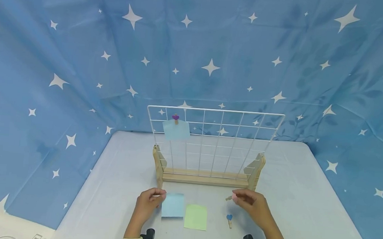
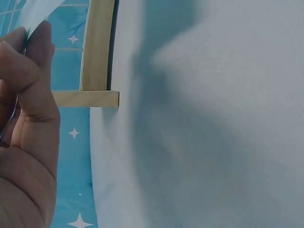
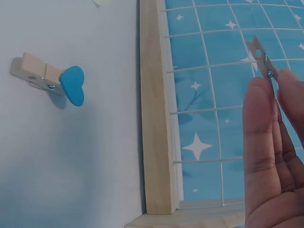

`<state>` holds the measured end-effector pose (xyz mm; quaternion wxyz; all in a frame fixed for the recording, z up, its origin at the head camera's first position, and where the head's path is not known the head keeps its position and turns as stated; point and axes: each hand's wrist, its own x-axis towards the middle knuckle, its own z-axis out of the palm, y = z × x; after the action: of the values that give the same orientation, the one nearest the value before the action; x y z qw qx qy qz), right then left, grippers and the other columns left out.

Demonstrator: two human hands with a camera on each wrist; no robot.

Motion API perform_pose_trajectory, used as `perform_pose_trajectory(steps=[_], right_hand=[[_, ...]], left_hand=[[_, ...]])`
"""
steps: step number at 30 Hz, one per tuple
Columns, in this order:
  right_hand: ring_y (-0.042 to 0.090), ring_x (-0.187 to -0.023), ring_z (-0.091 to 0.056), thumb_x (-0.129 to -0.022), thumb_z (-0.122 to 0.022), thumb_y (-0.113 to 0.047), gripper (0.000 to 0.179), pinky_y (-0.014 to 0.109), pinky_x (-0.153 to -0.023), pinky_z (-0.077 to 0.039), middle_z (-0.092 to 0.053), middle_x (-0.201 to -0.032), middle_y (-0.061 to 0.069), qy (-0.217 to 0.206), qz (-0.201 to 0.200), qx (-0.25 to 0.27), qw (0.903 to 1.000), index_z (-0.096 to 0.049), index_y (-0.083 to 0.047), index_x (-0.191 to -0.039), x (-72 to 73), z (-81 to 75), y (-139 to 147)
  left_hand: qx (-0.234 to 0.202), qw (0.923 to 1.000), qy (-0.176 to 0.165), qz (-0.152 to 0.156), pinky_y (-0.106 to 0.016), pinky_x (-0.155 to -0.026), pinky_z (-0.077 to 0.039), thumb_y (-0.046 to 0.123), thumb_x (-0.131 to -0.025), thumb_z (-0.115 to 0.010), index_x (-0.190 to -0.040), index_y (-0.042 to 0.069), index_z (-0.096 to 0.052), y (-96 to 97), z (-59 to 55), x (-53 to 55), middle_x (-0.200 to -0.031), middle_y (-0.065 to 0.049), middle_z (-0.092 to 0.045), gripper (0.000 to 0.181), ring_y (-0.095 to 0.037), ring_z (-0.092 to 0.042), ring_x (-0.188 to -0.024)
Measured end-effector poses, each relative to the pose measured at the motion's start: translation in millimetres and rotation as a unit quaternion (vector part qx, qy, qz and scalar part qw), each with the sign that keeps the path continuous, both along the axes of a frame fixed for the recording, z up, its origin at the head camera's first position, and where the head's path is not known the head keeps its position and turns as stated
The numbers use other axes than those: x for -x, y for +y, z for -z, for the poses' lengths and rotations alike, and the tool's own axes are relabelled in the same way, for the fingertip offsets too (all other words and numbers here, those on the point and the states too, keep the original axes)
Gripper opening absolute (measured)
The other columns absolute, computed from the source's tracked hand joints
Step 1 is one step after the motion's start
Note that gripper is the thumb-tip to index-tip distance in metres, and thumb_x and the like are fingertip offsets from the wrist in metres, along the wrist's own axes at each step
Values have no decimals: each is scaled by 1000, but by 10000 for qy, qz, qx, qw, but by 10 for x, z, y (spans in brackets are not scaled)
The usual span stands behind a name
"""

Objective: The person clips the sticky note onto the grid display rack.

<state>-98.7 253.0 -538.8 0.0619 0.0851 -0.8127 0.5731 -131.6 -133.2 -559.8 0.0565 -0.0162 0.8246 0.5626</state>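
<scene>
Between the thumb and fingers of my left hand (image 1: 149,204) is the left edge of a light blue sticky note (image 1: 173,206). Part of that paper shows at the top left of the left wrist view. My right hand (image 1: 252,208) pinches a small wooden clothespin (image 3: 262,56) by one end, its other end pointing away from the fingertips. Below that hand, a clothespin with a blue heart (image 1: 229,217) lies on the table. A yellow-green sticky note (image 1: 196,217) lies to the right of the blue one.
Behind the hands, a white wire grid (image 1: 222,124) stands in a wooden base (image 1: 205,180). Another light blue note (image 1: 176,130) hangs at its upper left from a clothespin with a purple heart (image 1: 176,117). A blue star-patterned curtain (image 1: 196,45) surrounds the white table (image 1: 128,159).
</scene>
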Motion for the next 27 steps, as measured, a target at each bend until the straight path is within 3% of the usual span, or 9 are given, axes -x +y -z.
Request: perform_pose_trajectory(steps=[6,14,21,27], right_hand=[[2,-91,-74,-95,-74,11,20,20,-80,-61,-80,-103,11,469,-127,299,9984,-71,16,-114,8,-29,-7],[3,-90,-76,-95,-71,15,20,20,-78,-61,-80,-104,11,926,-152,294,9952,-71,17,-115,50,-137,-18],[-1,-91,-74,-95,-71,15,15,19,-80,-61,-79,-103,-3,834,37,375,9958,-74,14,-110,53,-273,-43],[4,-86,-75,-96,-72,14,9,20,-79,-62,-78,-97,7,880,0,285,9957,-75,7,-101,53,-358,-62]], left_hand=[[-61,9998,159,-67,-23,-61,-50,15,-101,-77,-109,2,-77,28,-32,-8,-110,-12,-77,14,-15,-66,-76],[-63,9983,537,-202,-22,-76,-55,13,-102,-76,-107,4,-77,79,-161,-27,-94,-3,-74,10,-14,-67,-87],[-58,9975,668,-201,-24,-79,-57,15,-102,-77,-108,3,-77,110,-262,-28,-93,-3,-77,13,-13,-71,-86],[-116,9979,617,-166,-23,-76,-56,16,-102,-77,-105,3,-77,142,-322,-24,-90,-4,-77,14,-17,-72,-85]])
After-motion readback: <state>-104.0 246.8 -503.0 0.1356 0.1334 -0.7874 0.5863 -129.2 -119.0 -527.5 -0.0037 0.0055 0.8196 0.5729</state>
